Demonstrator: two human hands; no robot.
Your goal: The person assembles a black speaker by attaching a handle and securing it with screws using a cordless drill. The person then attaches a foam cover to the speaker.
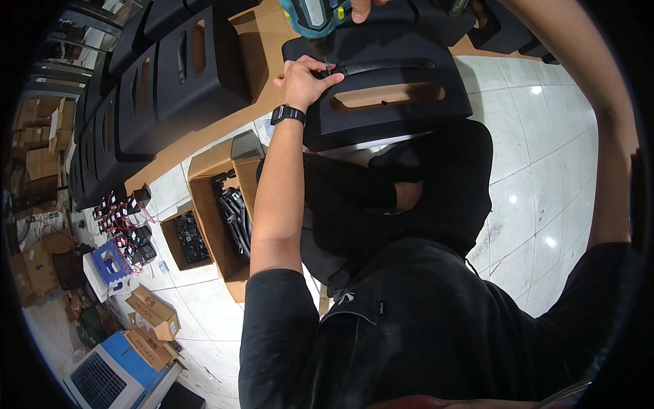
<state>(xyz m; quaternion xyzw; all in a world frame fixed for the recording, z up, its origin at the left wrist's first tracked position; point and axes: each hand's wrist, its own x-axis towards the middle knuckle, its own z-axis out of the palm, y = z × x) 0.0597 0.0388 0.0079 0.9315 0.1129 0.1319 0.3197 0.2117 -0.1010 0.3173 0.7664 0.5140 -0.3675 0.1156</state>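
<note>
In front of my crossed legs lies a black box-shaped cover (402, 61) with a long cut-out slot. A black strap handle (388, 65) runs along it above the slot. My left hand (305, 80), wearing a dark wristwatch (288, 114), is closed with thumb and forefinger around the handle's left end. A teal cordless drill (315, 17) points down there, its bit (328, 67) between those fingers. At the top edge, fingers of my right hand (364, 9) wrap the drill; the rest of that hand is out of view. Any screw under the bit is too small to make out.
More black covers (194, 68) stand in rows on cardboard (262, 51) at left, others at the top right. Beside my left arm are a carton of black handles (235, 218) and a smaller box of black parts (191, 235). Wired black blocks (129, 221) lie farther left.
</note>
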